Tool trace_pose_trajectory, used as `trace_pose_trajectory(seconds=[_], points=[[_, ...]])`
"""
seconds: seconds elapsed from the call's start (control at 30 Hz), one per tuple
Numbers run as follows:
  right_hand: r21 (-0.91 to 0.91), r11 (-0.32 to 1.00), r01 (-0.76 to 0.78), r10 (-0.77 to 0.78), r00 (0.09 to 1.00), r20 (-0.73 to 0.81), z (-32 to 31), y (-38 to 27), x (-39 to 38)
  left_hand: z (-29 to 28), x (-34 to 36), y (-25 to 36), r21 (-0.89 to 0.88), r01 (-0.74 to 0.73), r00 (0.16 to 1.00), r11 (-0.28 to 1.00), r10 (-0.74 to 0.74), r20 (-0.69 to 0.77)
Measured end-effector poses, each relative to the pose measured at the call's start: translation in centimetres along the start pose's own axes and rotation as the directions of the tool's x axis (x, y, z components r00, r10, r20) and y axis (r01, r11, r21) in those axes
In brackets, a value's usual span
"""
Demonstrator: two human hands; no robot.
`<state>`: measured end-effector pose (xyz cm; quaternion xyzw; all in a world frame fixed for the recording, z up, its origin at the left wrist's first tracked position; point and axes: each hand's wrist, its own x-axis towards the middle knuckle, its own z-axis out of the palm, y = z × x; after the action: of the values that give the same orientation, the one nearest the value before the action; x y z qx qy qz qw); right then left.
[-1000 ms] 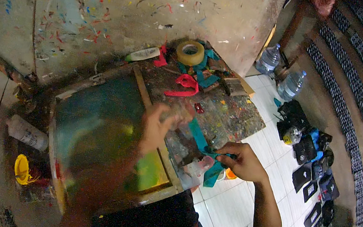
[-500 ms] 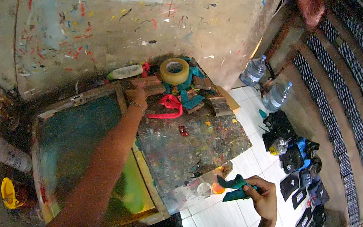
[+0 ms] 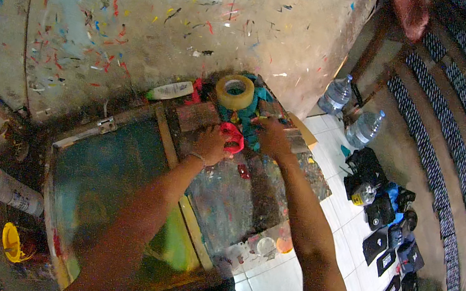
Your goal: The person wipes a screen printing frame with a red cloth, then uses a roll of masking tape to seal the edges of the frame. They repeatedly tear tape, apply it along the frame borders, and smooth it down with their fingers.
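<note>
At the paint-stained board, my left hand is closed on the left side of a crumpled red cloth, which it partly covers. Just right of it, my right hand reaches down over teal cloth strips. Its fingers are blurred, so whether a strip is between them cannot be made out. A roll of yellowish tape rests on more teal cloth beyond both hands. Beneath my left forearm lies a wooden-framed printing screen. A small dark red object sits on the board.
A white bottle lies along the paint-marked wall. Left of the screen are another bottle and a yellow-rimmed tub. Two water jugs stand on the right, near dark bags and printed pieces on the tiled floor.
My right hand has moved from the lower right, where it held teal cloth, up to the teal strips. My left hand has shifted right from the screen's far corner onto the red cloth.
</note>
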<state>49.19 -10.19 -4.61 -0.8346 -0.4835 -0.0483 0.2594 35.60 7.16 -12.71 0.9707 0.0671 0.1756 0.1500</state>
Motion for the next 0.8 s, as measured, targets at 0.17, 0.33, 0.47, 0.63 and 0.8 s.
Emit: trace_pose_trajectory(seconds=[0.17, 0.33, 0.47, 0.63, 0.8], points=[[-0.016, 0.999, -0.04, 0.042, 0.984, 0.172, 5.9, 2.6, 2.0, 1.7, 1.4, -2.9, -0.04, 0.006, 0.987, 0.999, 0.0, 0.163], [-0.119, 0.993, 0.01, 0.012, 0.984, 0.176, 5.2, 4.9, 3.6, -0.2, 3.3, -1.8, -0.127, 0.096, 0.974, 0.987, -0.12, -0.193], [-0.019, 0.995, -0.094, 0.092, 0.99, -0.106, 3.1, 3.7, 6.9, -2.5, 8.6, -3.1, -0.806, 0.291, 0.824, 0.516, -0.563, -0.064], [0.193, 0.979, -0.06, 0.113, 0.955, -0.273, 2.4, -0.1, 11.8, -5.0, 12.5, -7.8, -0.278, 0.321, 0.941, 0.905, -0.339, -0.018], [-0.111, 0.984, 0.136, -0.132, 0.99, 0.046, 6.6, -3.5, 12.9, -9.3, 4.5, -9.0, -0.518, 0.253, 0.94, 0.817, -0.335, -0.07]])
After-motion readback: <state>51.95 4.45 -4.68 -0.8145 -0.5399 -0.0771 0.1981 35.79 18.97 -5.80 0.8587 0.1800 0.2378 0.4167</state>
